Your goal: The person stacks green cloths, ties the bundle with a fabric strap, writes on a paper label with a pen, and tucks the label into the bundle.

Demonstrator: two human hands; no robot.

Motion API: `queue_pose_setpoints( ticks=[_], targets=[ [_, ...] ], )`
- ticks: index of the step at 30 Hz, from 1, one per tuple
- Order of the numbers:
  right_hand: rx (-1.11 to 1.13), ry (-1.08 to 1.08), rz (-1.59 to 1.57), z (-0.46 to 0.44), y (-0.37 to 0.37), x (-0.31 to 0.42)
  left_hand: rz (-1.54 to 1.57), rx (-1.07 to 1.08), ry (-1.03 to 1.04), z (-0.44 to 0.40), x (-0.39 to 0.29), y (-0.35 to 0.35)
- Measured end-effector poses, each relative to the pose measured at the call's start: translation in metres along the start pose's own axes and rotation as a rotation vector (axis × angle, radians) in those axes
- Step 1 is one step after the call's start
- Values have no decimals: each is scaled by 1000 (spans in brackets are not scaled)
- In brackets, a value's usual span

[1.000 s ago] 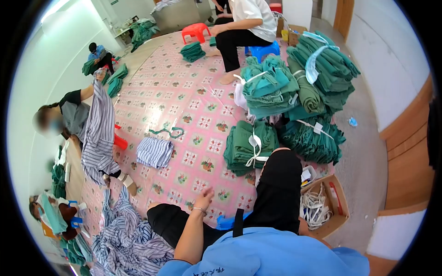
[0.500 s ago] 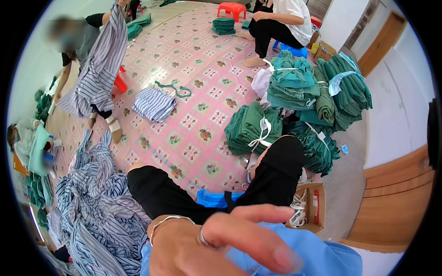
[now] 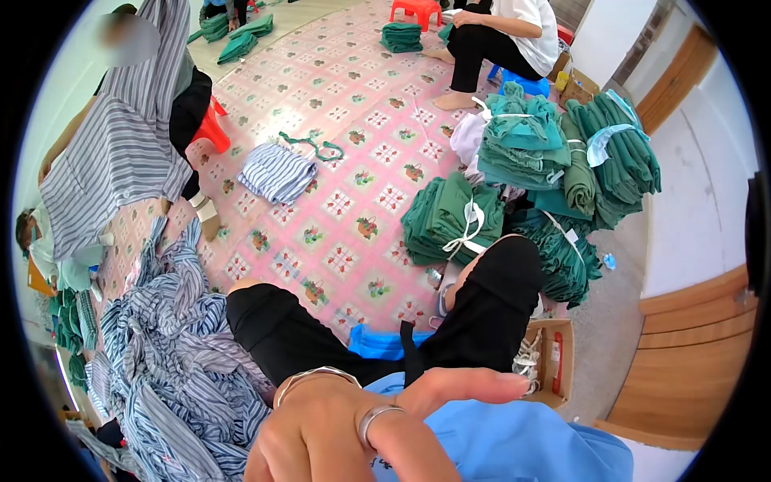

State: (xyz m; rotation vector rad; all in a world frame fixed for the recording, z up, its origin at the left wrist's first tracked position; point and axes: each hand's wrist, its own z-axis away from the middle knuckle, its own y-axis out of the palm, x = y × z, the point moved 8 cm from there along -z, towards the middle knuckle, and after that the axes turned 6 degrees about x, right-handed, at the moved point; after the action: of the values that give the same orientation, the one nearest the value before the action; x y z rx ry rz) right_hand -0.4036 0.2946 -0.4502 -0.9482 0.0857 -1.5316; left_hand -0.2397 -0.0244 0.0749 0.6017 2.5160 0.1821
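My left hand is raised close to the camera at the bottom centre, over my blue shirt. It has a ring and a bracelet. One digit stretches out to the right, apart from the others, whose tips are cut off by the lower edge. No object shows in it. My right hand is out of view. Left of my legs lies a heap of striped cloth. A folded striped bundle lies on the floor ahead, beside a green cord.
Tied green cloth stacks stand ahead of my right knee, with more piled behind. A cardboard box holds white ties at right. One person holds up striped cloth at left; another sits ahead on a blue stool.
My left hand has come up from beside my left knee to close before the camera. The view has tilted down. The person at left has spread the striped cloth wider.
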Motion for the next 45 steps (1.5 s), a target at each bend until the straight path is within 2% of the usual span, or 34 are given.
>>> queue_pose_setpoints(
  ticks=[3, 6, 8, 9, 11, 14, 17, 22, 23, 25, 27, 30, 33, 36, 39, 45],
  targets=[
    [-7, 4, 6, -2, -4, 0, -35, -84, 158, 6, 11, -5],
    [-40, -62, 27, -22, -26, -3, 5, -275, 148, 31, 19, -9],
    [-31, -18, 25, -20, -12, -20, 17, -416, 192, 39, 23, -7],
    [-30, -13, 29, -19, -12, -22, 2, -475, 268, 9, 24, -1],
    [-26, -10, 32, -18, -11, -12, 16, -427, 277, -12, 22, -7],
    [-25, -16, 45, -17, -9, -1, 82, -205, 136, -13, 15, -16],
    [-27, -23, 54, -19, -13, -2, 72, -164, 136, -14, 17, -20],
    [-30, -46, 78, -28, -17, -30, -112, -103, 123, 9, 41, -61],
    [-25, -55, 86, -29, -18, -29, -167, -144, 85, 25, 47, -73],
    [-15, -64, 101, -29, -19, -31, -332, -446, -280, 74, 59, -101],
    [-15, -67, 112, -29, -22, -35, -520, -723, -546, 124, 61, -126],
    [-17, -67, 128, -30, -24, -38, -1054, -808, -876, 183, 36, -147],
    [-18, -73, 146, -34, -26, -40, -1677, -740, -964, 203, -5, -144],
    [-21, -80, 167, -40, -26, -41, -1830, -827, -1065, 233, -32, -144],
    [-29, -83, 183, -45, -26, -42, -1827, -896, -1160, 262, -44, -149],
    [-56, -92, 198, -46, -28, -50, -1941, -838, -1275, 288, -44, -163]
  ],
)
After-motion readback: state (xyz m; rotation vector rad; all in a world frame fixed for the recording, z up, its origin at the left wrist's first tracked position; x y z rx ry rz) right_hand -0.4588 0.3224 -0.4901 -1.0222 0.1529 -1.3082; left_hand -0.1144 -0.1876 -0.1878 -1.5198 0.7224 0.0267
